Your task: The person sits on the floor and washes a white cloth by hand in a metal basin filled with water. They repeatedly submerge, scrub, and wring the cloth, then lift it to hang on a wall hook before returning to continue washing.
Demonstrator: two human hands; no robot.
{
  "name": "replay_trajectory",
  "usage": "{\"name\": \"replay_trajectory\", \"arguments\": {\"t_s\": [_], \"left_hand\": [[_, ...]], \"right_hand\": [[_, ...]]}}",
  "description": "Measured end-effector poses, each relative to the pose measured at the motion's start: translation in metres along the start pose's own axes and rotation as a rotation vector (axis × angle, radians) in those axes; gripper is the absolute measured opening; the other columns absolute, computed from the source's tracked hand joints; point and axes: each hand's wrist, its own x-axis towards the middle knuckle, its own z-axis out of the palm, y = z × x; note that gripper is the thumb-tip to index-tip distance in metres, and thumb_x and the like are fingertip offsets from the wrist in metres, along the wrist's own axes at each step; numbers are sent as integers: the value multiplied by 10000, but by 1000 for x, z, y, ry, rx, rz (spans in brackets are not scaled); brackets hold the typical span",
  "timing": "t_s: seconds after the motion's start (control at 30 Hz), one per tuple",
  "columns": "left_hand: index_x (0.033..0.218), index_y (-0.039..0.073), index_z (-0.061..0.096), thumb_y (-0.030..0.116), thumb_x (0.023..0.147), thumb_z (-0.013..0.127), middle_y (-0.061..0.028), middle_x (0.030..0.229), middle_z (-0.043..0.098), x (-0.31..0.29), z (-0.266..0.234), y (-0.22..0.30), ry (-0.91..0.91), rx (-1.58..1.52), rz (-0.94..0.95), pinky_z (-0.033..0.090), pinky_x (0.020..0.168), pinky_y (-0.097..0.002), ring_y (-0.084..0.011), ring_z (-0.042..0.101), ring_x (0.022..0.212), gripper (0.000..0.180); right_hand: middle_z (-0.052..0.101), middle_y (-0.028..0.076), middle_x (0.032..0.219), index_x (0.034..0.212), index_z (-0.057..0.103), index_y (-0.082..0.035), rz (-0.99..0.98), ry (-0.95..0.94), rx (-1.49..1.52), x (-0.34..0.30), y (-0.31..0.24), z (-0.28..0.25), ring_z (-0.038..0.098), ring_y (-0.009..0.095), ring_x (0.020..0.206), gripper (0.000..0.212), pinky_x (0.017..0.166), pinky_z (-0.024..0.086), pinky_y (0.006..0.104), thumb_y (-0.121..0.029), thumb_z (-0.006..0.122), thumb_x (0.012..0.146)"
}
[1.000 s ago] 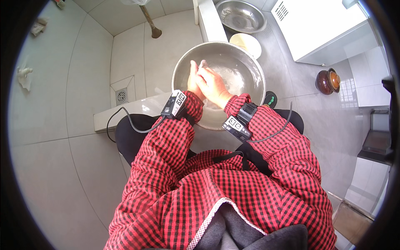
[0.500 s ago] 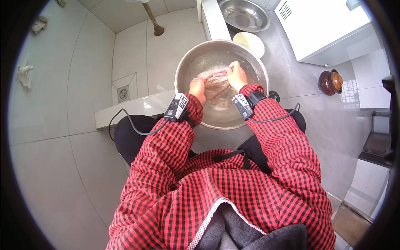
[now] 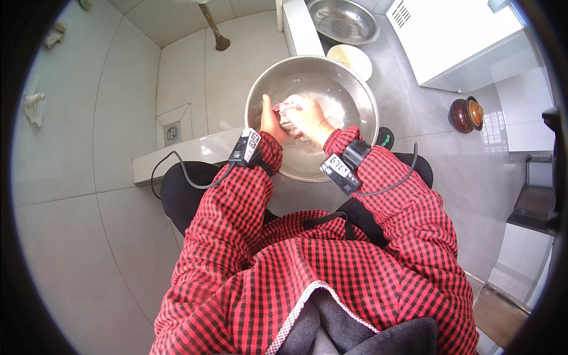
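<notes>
A wide steel basin [image 3: 371, 109] of water stands on the floor between my knees. Above the water, at its left half, is a limp pinkish-grey piece that looks like raw meat [image 3: 288, 125], bunched up between my hands. My left hand [image 3: 271, 122] cups it from the left side, one digit pointing up and the rest partly hidden. From the right, my right hand [image 3: 309, 116] closes over its top with curled fingers. Most of the piece is covered by the hands.
Behind the basin are a second steel basin [image 3: 346, 22] and a pale yellow round thing [image 3: 350, 59]. A white cabinet [image 3: 452, 38] stands at the far right, with a brown lidded pot [image 3: 465, 115] nearer. A low tiled ledge [image 3: 195, 151] and a floor drain [image 3: 172, 133] lie left.
My right hand has moved left and closed over the piece near my left hand. The piece, stretched between both hands before, is now bunched together.
</notes>
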Motion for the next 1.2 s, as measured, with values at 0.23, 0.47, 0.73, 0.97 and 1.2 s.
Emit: {"name": "replay_trajectory", "arguments": {"t_s": [0.23,0.47,0.73,0.97,1.2], "left_hand": [[844,35,545,630,799,337,-111,802,578,2,4,-4,-104,70,279,460,731,-367,-250,570,765,631],[743,99,533,418,858,437,-60,710,561,20,-4,-7,-415,-89,66,449,655,-342,-199,547,675,353],[943,26,551,163,831,436,-103,887,587,11,22,-25,85,223,190,451,760,-387,-235,571,816,211],[1319,127,237,191,725,598,-209,1192,400,11,1,-13,235,1134,342,388,866,-390,-307,453,1055,698],[1346,235,152,437,681,617,-175,1354,212,1,5,-23,365,2058,327,260,904,-595,-380,236,1231,836]], "right_hand": [[551,163,726,747,532,-31,-431,210,-484,-14,-13,15,548,331,704,225,605,444,397,-249,512,797],[579,175,727,788,556,-38,-248,123,-603,-3,-6,9,558,355,702,280,620,446,413,-272,414,849],[590,214,853,845,617,-19,208,172,-596,28,41,-41,559,374,841,387,769,419,433,-337,398,830],[587,225,874,942,576,-2,403,572,-711,18,78,-55,549,404,851,399,815,408,424,-348,436,800],[588,113,809,922,595,-35,184,47,97,18,34,-26,562,157,657,212,506,462,289,-60,480,745]]}}
